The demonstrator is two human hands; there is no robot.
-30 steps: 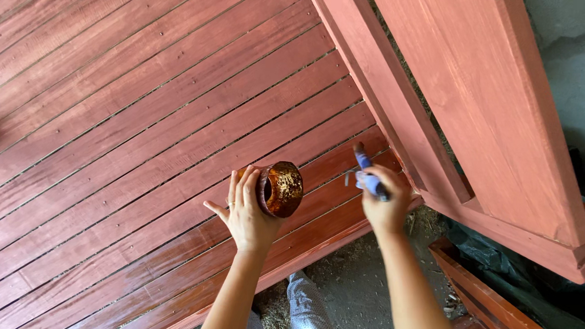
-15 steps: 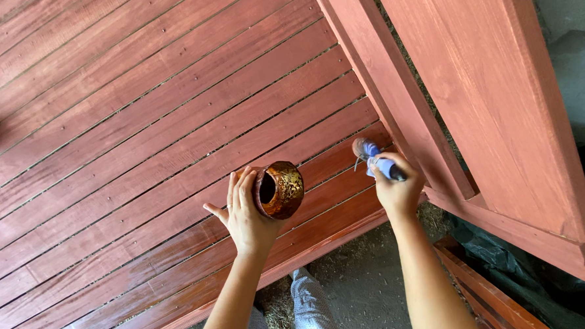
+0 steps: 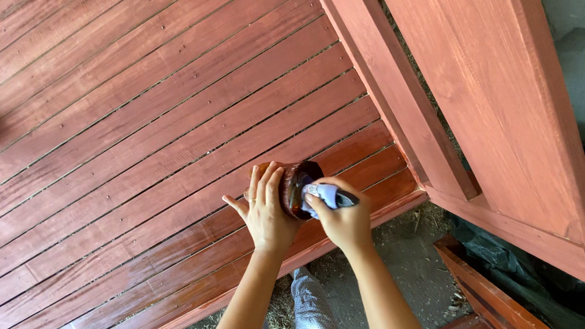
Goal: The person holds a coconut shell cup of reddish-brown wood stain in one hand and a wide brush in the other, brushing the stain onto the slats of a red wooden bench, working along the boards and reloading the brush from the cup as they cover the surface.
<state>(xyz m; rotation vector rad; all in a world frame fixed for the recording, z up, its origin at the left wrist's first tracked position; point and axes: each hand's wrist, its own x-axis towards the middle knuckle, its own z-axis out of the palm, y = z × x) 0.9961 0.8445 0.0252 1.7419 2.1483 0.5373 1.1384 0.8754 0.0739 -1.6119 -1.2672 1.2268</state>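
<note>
The left hand [image 3: 267,213] cradles a stain-smeared jar [image 3: 298,188], mouth facing right; the right hand [image 3: 343,219], clamped on a brush [image 3: 327,195], dips in.

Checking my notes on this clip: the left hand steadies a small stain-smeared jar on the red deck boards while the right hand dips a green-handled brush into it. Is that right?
Not quite: the head view shows the brush handle in the right hand is blue and pale, not green. The rest holds: the left hand steadies the jar on the deck boards.
</note>
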